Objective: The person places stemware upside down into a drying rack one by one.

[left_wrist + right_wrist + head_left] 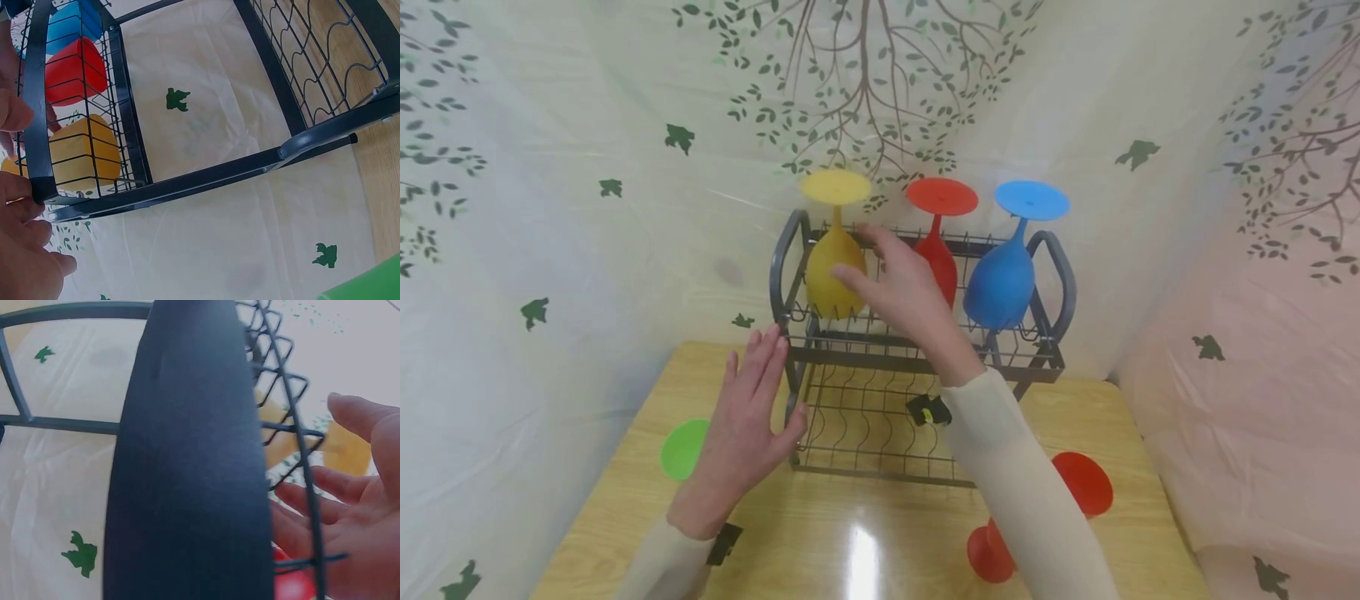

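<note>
An upturned yellow wine glass stands at the left of the dark rack's upper tier, its foot up. My right hand is just right of it, thumb and fingers spread, the thumb overlapping the bowl; the right wrist view shows a gap between thumb and fingers. Behind that hand is an upturned red wine glass, its bowl partly hidden. A blue wine glass stands upturned farther right. My left hand is at the rack's left front corner with straight fingers, the fingertips beside the frame.
Below is the rack's lower wire tier. A green cup-shaped piece sits on the wooden table at left, partly covered by my left hand. A red wine glass lies at right under my right sleeve. Patterned sheets hang around the table.
</note>
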A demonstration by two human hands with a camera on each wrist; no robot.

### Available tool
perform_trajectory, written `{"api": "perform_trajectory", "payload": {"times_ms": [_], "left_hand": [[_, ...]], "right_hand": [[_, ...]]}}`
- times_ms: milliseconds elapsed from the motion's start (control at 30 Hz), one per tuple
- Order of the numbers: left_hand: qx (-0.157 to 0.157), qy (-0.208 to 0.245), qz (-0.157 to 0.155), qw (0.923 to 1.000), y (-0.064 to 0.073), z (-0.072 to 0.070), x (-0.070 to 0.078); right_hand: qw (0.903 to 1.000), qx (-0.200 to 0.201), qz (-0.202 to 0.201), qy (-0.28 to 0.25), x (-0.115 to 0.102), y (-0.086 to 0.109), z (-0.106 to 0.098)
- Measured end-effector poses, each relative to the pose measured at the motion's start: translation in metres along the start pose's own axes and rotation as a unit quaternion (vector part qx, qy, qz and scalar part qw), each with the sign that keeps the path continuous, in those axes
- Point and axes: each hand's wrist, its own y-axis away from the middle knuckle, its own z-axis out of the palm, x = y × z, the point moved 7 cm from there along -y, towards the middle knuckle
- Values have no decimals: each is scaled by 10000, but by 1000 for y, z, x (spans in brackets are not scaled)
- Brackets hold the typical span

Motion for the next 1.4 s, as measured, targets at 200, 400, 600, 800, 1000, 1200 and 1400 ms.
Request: {"api": "perform_trajectory", "payload": {"times_ms": [200,400,600,800,1000,1200,1400], "left_hand": [[37,-31,-7,10000,1,0,-1],[77,-65,6,9999,2,0,-2],[-81,-129,-93,9998,3,1,-3],[-15,-16,-209,9998,4,-1,-4],[150,128,-302,9993,12,-5,-5],[339,209,-313,9987,21,-9,-2],[365,287,-532,9975,39,-13,-9]], "right_hand": [[9973,398,-387,-484,-4,22,-12],[9910,804,-589,-889,-5,44,-20],[9820,1214,-780,-1218,-6,68,-29],[9733,1506,-1066,-1362,0,92,-34],[9696,1719,-944,-1465,12,119,-33],[9687,1847,-625,-1540,29,144,-27],[9619,1915,-602,-1858,41,164,-21]]}}
